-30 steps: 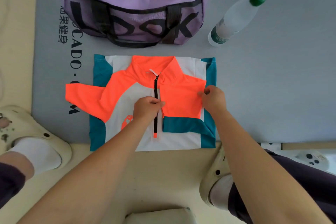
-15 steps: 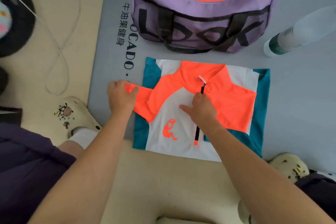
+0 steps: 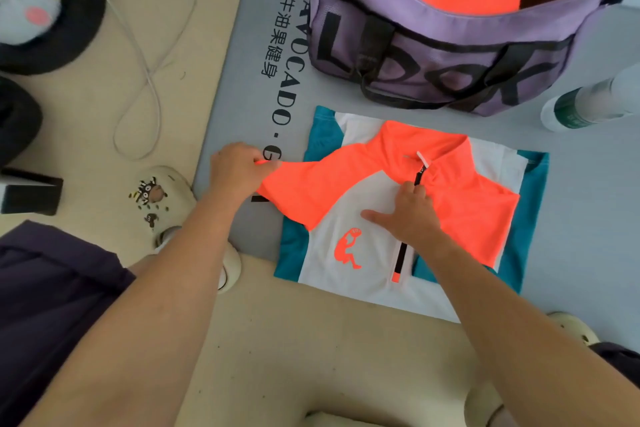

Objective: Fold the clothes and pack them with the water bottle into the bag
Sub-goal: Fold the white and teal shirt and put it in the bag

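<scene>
One orange, white and teal zip-neck shirt (image 3: 363,253) lies flat on the grey mat (image 3: 242,80) before the open purple bag (image 3: 443,55). I see my left hand (image 3: 239,172) pinching its orange sleeve (image 3: 304,191); my right hand (image 3: 410,215) presses flat by the zip. Clear plastic bottle (image 3: 588,104) lies right.

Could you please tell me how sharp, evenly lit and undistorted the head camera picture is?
Head view: soft, even light with faint shadows and no glare; jersey and left hand fairly sharp; water bottle smeared and cropped at the right edge; wide-angle bending stretches the forearms.
</scene>
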Available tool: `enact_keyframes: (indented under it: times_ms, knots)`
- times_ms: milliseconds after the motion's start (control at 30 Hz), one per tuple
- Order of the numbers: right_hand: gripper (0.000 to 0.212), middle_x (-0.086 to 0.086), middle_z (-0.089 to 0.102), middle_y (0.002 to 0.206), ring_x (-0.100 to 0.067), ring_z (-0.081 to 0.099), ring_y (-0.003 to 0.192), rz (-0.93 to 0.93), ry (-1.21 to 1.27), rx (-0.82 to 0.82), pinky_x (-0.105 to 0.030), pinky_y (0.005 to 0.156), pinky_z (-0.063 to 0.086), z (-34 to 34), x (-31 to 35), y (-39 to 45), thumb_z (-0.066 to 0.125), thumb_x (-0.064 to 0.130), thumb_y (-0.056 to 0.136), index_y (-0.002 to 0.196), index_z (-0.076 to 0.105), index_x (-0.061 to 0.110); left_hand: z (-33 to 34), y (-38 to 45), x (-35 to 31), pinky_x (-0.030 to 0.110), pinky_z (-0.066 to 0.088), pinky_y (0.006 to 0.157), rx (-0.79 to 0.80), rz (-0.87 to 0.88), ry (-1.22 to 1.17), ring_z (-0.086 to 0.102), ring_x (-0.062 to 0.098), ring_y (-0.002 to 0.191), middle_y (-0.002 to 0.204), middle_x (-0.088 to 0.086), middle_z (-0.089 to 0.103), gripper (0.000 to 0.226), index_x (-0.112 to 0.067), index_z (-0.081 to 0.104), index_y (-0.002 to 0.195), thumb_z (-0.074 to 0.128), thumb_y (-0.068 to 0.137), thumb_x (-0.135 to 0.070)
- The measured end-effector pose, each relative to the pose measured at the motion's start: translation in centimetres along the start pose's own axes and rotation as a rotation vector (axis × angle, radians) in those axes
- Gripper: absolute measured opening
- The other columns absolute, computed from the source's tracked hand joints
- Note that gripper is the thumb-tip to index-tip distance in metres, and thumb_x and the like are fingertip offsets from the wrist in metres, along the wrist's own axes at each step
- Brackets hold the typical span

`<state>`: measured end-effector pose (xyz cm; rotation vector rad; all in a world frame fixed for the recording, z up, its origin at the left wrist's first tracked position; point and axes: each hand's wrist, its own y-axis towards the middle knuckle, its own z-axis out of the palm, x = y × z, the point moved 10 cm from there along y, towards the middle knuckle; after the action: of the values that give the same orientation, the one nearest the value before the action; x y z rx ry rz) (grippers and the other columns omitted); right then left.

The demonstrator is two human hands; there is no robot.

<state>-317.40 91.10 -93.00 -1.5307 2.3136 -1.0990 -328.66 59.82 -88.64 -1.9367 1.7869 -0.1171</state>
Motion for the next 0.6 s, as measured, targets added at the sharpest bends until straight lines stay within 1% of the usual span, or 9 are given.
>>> enact_keyframes:
  times_ms: [33,100,167,233,333,433,500,567,600]
  knots:
    - [0.09,-0.015,0.043,0.123,-0.036,0.045,0.116,-0.002,0.027,0.002,-0.042,0.098,0.037,0.0,-0.1,0.0,0.072,0.068,0.068,0.122,0.041,0.003,-0.9,-0.3,0.3,0.035,0.023,0.057,-0.016,-0.016,-0.083,0.044,0.025,0.063,0.056,0.002,0.037,0.051,-0.015,0.043,0.051,0.071,0.083,-0.044]
    - [0.081,-0.014,0.045,0.119,-0.034,0.046,0.111,-0.015,0.092,0.011,-0.041,0.097,0.038,-0.1,-0.2,0.0,0.074,0.065,0.07,0.115,0.045,0.004,-2.5,-1.0,0.4,0.035,0.018,0.053,-0.048,-0.027,-0.225,0.028,0.019,0.054,0.053,-0.001,0.023,0.057,-0.019,0.026,0.052,0.07,0.084,-0.039]
    - [0.063,-0.011,0.048,0.109,-0.031,0.049,0.103,-0.03,0.157,0.035,-0.036,0.086,0.039,-0.3,-0.4,0.1,0.074,0.058,0.075,0.102,0.049,0.007,-3.4,-1.7,-0.2,0.035,0.019,0.053,-0.054,-0.032,-0.263,0.026,0.018,0.054,0.053,-0.001,0.023,0.055,-0.019,0.028,0.054,0.068,0.086,-0.039]
    - [0.044,-0.008,0.052,0.095,-0.028,0.052,0.09,-0.035,0.214,0.057,-0.03,0.071,0.034,-0.9,-0.5,0.3,0.071,0.049,0.081,0.087,0.049,0.011,-3.1,-2.4,-0.5,0.034,0.025,0.054,-0.01,-0.067,-0.239,0.036,0.019,0.057,0.056,-0.001,0.036,0.047,-0.016,0.041,0.058,0.065,0.088,-0.044]
    - [0.029,0.0,0.054,0.079,-0.024,0.053,0.079,-0.035,0.316,0.0,-0.027,0.062,0.028,-2.3,-0.6,-0.2,0.064,0.037,0.09,0.084,0.052,0.012,-1.2,-3.6,-1.4,0.032,0.031,0.055,0.223,-0.103,-0.163,0.045,0.016,0.062,0.066,-0.002,0.049,0.041,-0.013,0.056,0.07,0.069,0.084,-0.049]
    - [0.021,-0.004,0.062,0.081,-0.021,0.06,0.07,-0.042,0.538,0.008,-0.03,0.067,0.043,-2.7,0.6,-1.8,0.061,0.032,0.093,0.086,0.058,0.013,0.8,-5.4,-3.9,0.031,0.034,0.055,0.445,-0.073,-0.111,0.046,0.019,0.06,0.066,0.003,0.049,0.039,-0.012,0.05,0.068,0.072,0.083,-0.04]
    - [0.024,-0.011,0.067,0.083,-0.018,0.065,0.066,-0.019,0.837,0.142,-0.031,0.067,0.053,-1.6,2.2,-3.1,0.06,0.033,0.095,0.088,0.063,0.01,2.2,-6.4,-7.0,0.032,0.047,0.064,0.493,-0.099,-0.344,0.06,0.021,0.069,0.079,0.006,0.064,0.024,-0.011,0.061,0.079,0.069,0.089,-0.031]
    - [0.039,-0.012,0.072,0.086,-0.019,0.069,0.073,0.051,1.104,0.261,-0.03,0.071,0.057,-0.4,2.7,-4.3,0.058,0.044,0.094,0.094,0.069,0.006,4.5,-8.5,-11.1,0.037,0.058,0.072,0.665,-0.211,-0.85,0.07,0.022,0.078,0.096,0.012,0.071,0.018,-0.01,0.065,0.103,0.063,0.094,-0.025]
    - [0.049,-0.011,0.073,0.09,-0.02,0.071,0.079,0.089,1.204,0.291,-0.031,0.075,0.057,0.1,2.5,-4.6,0.059,0.053,0.09,0.1,0.071,0.006,5.5,-9.6,-13.1,0.037,0.06,0.069,0.779,-0.247,-1.045,0.072,0.025,0.078,0.098,0.014,0.072,0.023,-0.009,0.063,0.111,0.061,0.096,-0.027]
